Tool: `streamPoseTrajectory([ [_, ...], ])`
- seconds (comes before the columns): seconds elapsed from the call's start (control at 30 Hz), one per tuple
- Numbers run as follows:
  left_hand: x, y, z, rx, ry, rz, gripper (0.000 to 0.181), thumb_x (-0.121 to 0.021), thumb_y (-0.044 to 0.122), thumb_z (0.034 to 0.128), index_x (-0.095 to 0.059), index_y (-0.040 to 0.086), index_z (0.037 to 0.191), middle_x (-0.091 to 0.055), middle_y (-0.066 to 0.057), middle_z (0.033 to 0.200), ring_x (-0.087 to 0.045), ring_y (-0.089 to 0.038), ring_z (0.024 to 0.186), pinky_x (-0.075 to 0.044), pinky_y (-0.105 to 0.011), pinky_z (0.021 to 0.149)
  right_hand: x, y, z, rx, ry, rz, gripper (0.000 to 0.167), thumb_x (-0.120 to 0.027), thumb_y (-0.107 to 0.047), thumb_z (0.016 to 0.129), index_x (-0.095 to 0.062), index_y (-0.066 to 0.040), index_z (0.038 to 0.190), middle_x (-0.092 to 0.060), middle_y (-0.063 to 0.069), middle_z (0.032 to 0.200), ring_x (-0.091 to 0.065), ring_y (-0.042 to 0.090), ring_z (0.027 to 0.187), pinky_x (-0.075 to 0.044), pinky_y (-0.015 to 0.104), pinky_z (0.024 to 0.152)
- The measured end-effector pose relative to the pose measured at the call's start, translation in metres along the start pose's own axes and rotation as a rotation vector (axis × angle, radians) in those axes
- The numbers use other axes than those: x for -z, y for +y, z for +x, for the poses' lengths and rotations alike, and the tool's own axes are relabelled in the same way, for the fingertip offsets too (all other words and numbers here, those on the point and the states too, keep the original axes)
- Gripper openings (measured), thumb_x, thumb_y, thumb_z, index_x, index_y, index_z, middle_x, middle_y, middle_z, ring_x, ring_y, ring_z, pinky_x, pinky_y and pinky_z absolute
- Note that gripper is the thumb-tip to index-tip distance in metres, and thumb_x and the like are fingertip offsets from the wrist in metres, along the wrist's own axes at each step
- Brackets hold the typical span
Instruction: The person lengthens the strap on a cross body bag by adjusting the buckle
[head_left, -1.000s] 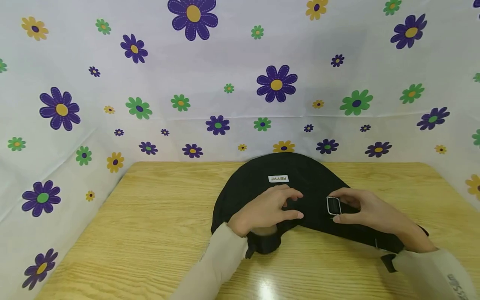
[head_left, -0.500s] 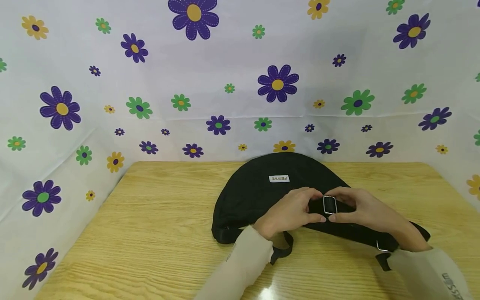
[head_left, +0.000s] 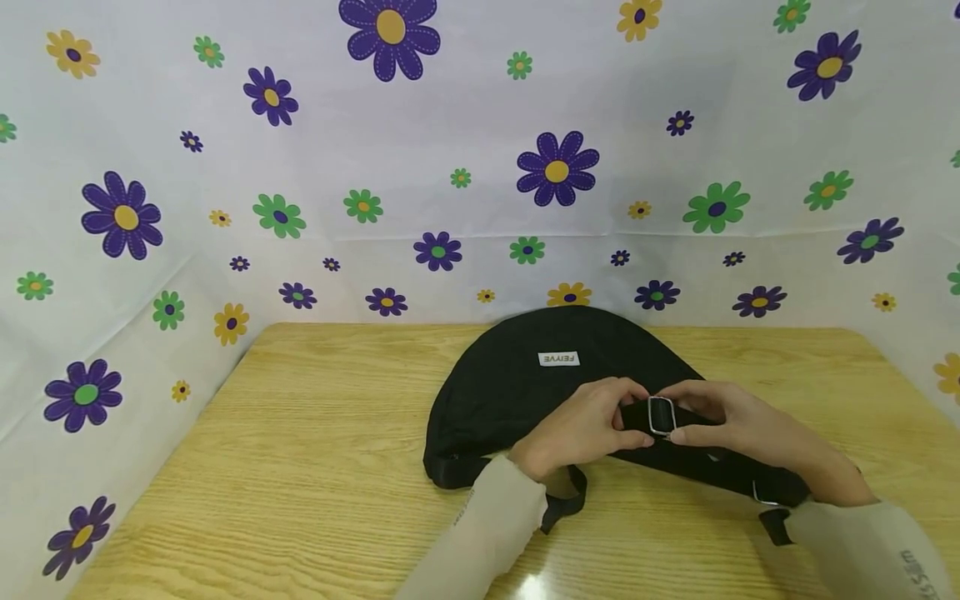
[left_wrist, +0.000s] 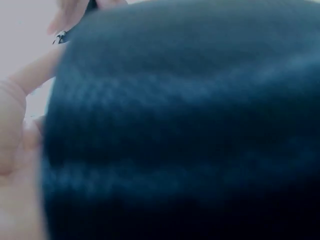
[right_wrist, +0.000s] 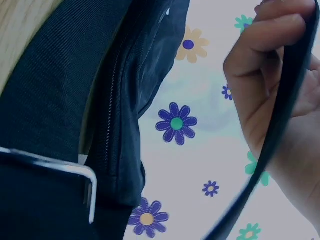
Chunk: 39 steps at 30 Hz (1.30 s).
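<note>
A black half-moon bag (head_left: 517, 392) with a white label (head_left: 558, 359) lies on the table. Above its lower edge, a black strap (head_left: 636, 414) carrying a silver slide buckle (head_left: 662, 432) is stretched between both hands. My left hand (head_left: 581, 421) pinches the strap just left of the buckle. On the buckle's other side, my right hand (head_left: 742, 421) grips the strap with thumb and fingers. In the right wrist view, the strap (right_wrist: 285, 107) runs down past the curled right fingers (right_wrist: 265, 35). Blurred black webbing (left_wrist: 190, 125) hides most of the left hand in the left wrist view.
The wooden table (head_left: 300, 458) extends around the bag. A flower-print cloth (head_left: 465, 125) stands behind and at the sides. A second metal ring (head_left: 763, 497) sits on the bag's right end, and a loose strap loop (head_left: 573, 504) hangs near the left forearm.
My left hand has moved right from above the bag and now pinches the strap by the buckle. The right hand has kept its grip, shifting only slightly.
</note>
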<state>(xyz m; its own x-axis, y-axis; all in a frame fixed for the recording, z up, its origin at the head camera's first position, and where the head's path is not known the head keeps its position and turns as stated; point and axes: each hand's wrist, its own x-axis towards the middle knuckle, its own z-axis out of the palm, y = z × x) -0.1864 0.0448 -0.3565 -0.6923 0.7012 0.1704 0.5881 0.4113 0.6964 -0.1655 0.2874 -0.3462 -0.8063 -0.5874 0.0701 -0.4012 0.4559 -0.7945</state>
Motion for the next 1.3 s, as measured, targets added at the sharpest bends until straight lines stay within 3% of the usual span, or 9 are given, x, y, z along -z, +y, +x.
streamPoseTrajectory([
  [0.13, 0.000, -0.001, -0.001, -0.008, -0.012, 0.006, 0.047, -0.078, 0.016, 0.0924, -0.059, 0.005, 0.135, -0.058, 0.000, 0.104, -0.052, -0.001, 0.072, -0.045, -0.012, 0.067, 0.004, 0.011, -0.004, -0.007, -0.027, 0.045, 0.030, -0.059, 0.000, 0.100, -0.055, 0.019, 0.123, -0.069, -0.003, 0.094, -0.060, 0.010, 0.076, -0.049, 0.024, 0.064],
  [0.23, 0.000, -0.001, -0.001, 0.001, -0.025, -0.008, 0.052, -0.080, 0.017, 0.0907, -0.058, 0.007, 0.137, -0.057, 0.000, 0.105, -0.052, -0.002, 0.072, -0.045, -0.013, 0.066, 0.007, 0.019, -0.008, 0.024, -0.026, 0.076, 0.021, -0.054, 0.005, 0.101, -0.057, 0.020, 0.115, -0.069, -0.008, 0.092, -0.061, 0.008, 0.077, -0.050, 0.021, 0.067],
  [0.33, -0.001, -0.001, -0.002, 0.010, -0.027, -0.019, 0.055, -0.082, 0.022, 0.0893, -0.059, 0.010, 0.138, -0.057, 0.001, 0.106, -0.051, -0.002, 0.072, -0.046, -0.013, 0.065, 0.008, 0.022, -0.010, 0.064, -0.008, 0.111, 0.015, -0.051, 0.009, 0.101, -0.063, 0.011, 0.110, -0.069, -0.009, 0.091, -0.061, 0.009, 0.077, -0.050, 0.021, 0.068],
  [0.53, -0.001, 0.000, -0.003, -0.004, -0.006, -0.008, 0.052, -0.080, 0.025, 0.0907, -0.061, 0.011, 0.137, -0.056, 0.002, 0.103, -0.050, -0.002, 0.072, -0.045, -0.013, 0.064, 0.007, 0.022, -0.012, 0.066, 0.004, 0.232, 0.029, -0.049, 0.011, 0.101, -0.069, -0.010, 0.108, -0.068, -0.005, 0.088, -0.060, 0.010, 0.075, -0.050, 0.020, 0.066],
  [1.03, 0.000, -0.002, -0.005, -0.044, -0.008, -0.030, 0.057, -0.073, 0.029, 0.0960, -0.054, 0.013, 0.148, -0.056, -0.006, 0.097, -0.049, -0.002, 0.068, -0.045, -0.014, 0.061, -0.005, 0.023, -0.006, 0.078, 0.056, 0.361, 0.032, -0.045, 0.010, 0.103, -0.069, -0.011, 0.107, -0.070, -0.003, 0.087, -0.061, 0.011, 0.075, -0.050, 0.021, 0.066],
  [1.3, -0.003, 0.000, -0.005, -0.055, -0.030, -0.019, 0.054, -0.073, 0.028, 0.0963, -0.056, 0.014, 0.146, -0.057, -0.005, 0.098, -0.049, -0.002, 0.069, -0.045, -0.013, 0.061, -0.013, 0.021, 0.001, 0.131, 0.042, 0.447, 0.037, -0.044, 0.012, 0.103, -0.070, -0.014, 0.106, -0.069, -0.004, 0.086, -0.055, 0.019, 0.063, -0.051, 0.024, 0.059],
])
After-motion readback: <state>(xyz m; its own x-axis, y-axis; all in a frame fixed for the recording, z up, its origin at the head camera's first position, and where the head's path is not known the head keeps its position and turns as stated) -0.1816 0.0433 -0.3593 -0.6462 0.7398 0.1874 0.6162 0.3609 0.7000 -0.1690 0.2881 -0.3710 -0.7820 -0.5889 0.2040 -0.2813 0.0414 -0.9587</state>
